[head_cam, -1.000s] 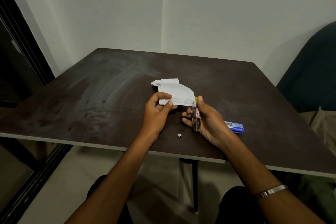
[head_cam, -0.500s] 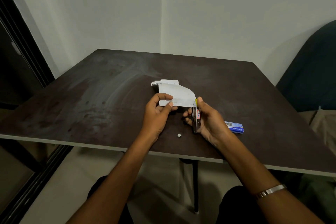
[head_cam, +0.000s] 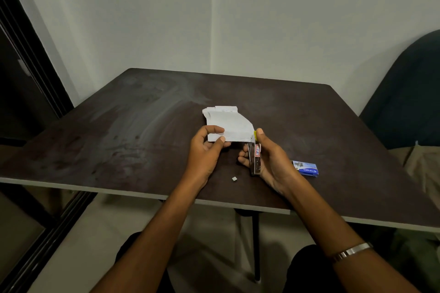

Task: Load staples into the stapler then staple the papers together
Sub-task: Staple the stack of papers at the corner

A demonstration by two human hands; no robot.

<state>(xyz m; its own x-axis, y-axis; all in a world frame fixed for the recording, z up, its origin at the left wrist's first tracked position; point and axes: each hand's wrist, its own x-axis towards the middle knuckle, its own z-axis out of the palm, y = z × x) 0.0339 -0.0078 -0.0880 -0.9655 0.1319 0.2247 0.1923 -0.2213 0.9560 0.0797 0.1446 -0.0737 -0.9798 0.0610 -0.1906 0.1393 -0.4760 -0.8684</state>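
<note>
Left hand point(head_cam: 204, 152) pinching the near edge of the papers point(head_cam: 227, 123), thumb on top and fingers point(head_cam: 214, 129) curled over the left side; right hand point(head_cam: 269, 162) wrapped round the stapler point(head_cam: 255, 157), thumb pressing near its yellow tip. Compared with a second ago, hardly any shift: papers nudged a little more squarely toward the stapler, right corner now meeting the mouth at the yellow end. Probably the stapling step itself, loading apparently done, though whether a staple has gone through cannot be told at this size. Papers small, white, creased, with an angled cut along the right side and folded flaps at the far edge, held just above the tabletop point(head_cam: 119, 138) near its middle front. Stapler slim, metallic, standing on end in the palm, a red-and-white label on its side. Beyond the hands: a blue staple box point(head_cam: 306, 168) lying flat just right of the right hand, a tiny pale scrap point(head_cam: 234, 178) near the front edge, a metal bracelet point(head_cam: 352, 251) on the right wrist.
</note>
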